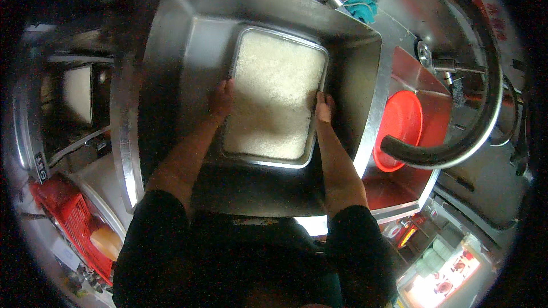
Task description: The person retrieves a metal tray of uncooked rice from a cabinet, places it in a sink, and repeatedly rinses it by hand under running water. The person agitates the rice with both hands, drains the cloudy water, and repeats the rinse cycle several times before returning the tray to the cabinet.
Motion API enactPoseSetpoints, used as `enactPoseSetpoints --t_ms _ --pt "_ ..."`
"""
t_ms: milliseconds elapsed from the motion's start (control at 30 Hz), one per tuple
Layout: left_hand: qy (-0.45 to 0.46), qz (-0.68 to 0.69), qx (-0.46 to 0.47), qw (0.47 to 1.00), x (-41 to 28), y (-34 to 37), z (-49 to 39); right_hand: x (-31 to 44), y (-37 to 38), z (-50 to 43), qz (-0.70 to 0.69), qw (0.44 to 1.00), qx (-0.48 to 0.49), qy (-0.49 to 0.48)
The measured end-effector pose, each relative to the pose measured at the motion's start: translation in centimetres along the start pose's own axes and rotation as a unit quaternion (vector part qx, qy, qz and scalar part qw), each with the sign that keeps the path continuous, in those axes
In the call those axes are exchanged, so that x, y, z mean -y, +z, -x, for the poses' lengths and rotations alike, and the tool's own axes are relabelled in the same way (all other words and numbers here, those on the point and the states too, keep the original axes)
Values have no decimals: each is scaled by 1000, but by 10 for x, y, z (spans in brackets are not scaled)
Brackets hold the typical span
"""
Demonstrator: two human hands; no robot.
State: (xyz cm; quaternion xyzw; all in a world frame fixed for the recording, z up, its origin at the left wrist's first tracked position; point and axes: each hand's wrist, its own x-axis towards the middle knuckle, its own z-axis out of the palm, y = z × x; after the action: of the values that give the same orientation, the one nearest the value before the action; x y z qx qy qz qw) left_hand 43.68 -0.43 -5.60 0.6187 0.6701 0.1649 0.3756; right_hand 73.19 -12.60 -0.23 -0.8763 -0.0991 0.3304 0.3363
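A rectangular metal tray point(269, 164), filled nearly level with white grains that look like rice point(278, 66), is held over or in a deep stainless steel sink point(207, 51). Whether its base touches the sink floor I cannot tell. My left hand point(222, 99) grips the tray's left long side, in shadow. On the opposite side, my right hand point(324, 109) holds the rim with the fingers curled around it. A shadow falls across the middle of the grains.
A thick curved faucet pipe point(475, 17) arches over the right side. Below its end, a red plastic basket point(402, 115) sits in a second sink point(432, 111). A teal cloth point(361, 6) lies behind the faucet. To the left are an open metal cabinet point(122, 115) and a red crate point(77, 218).
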Motion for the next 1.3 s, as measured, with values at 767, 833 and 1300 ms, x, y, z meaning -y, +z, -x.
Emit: enactPoseSetpoints --t_ms 767,833,1300 --pt "73 -77 203 974 -13 -2 -20 263 -86 -61 -6 858 -63 -509" --pt "85 -86 211 970 -23 3 -22 293 -92 -88 132 796 -65 -587" --pt "-130 -88 129 979 -73 4 -21 305 -94 -62 -148 926 221 -266"
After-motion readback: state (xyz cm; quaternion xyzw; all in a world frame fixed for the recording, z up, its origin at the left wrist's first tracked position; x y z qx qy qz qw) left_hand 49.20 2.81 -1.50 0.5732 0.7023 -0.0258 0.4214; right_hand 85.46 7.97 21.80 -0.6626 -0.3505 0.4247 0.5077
